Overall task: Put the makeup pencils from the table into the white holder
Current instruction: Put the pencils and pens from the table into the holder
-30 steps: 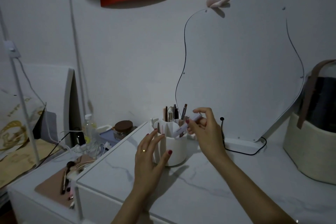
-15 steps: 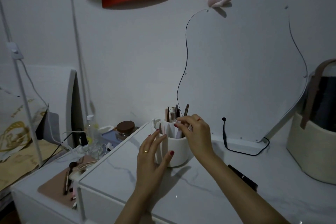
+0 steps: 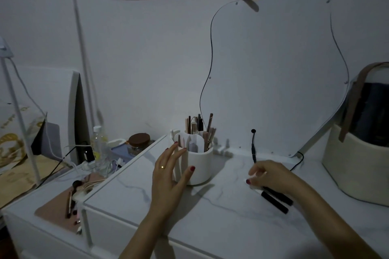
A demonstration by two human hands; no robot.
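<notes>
**Right hand over the pencils, holder steadied by the left**

On the white marble-patterned table (image 3: 221, 227), two dark makeup pencils (image 3: 275, 197) lie side by side, long axes running from near-right to far-left, their far ends under the right hand (image 3: 271, 176). Its fingers are curled down onto them; whether they have a grip yet is unclear. The white holder (image 3: 197, 166) stands to the left, the left hand (image 3: 168, 176) resting spread against its side.

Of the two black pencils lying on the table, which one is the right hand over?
The farther black pencil: the right hand covers its upper end. The nearer black pencil lies beside it, fully uncovered.
</notes>
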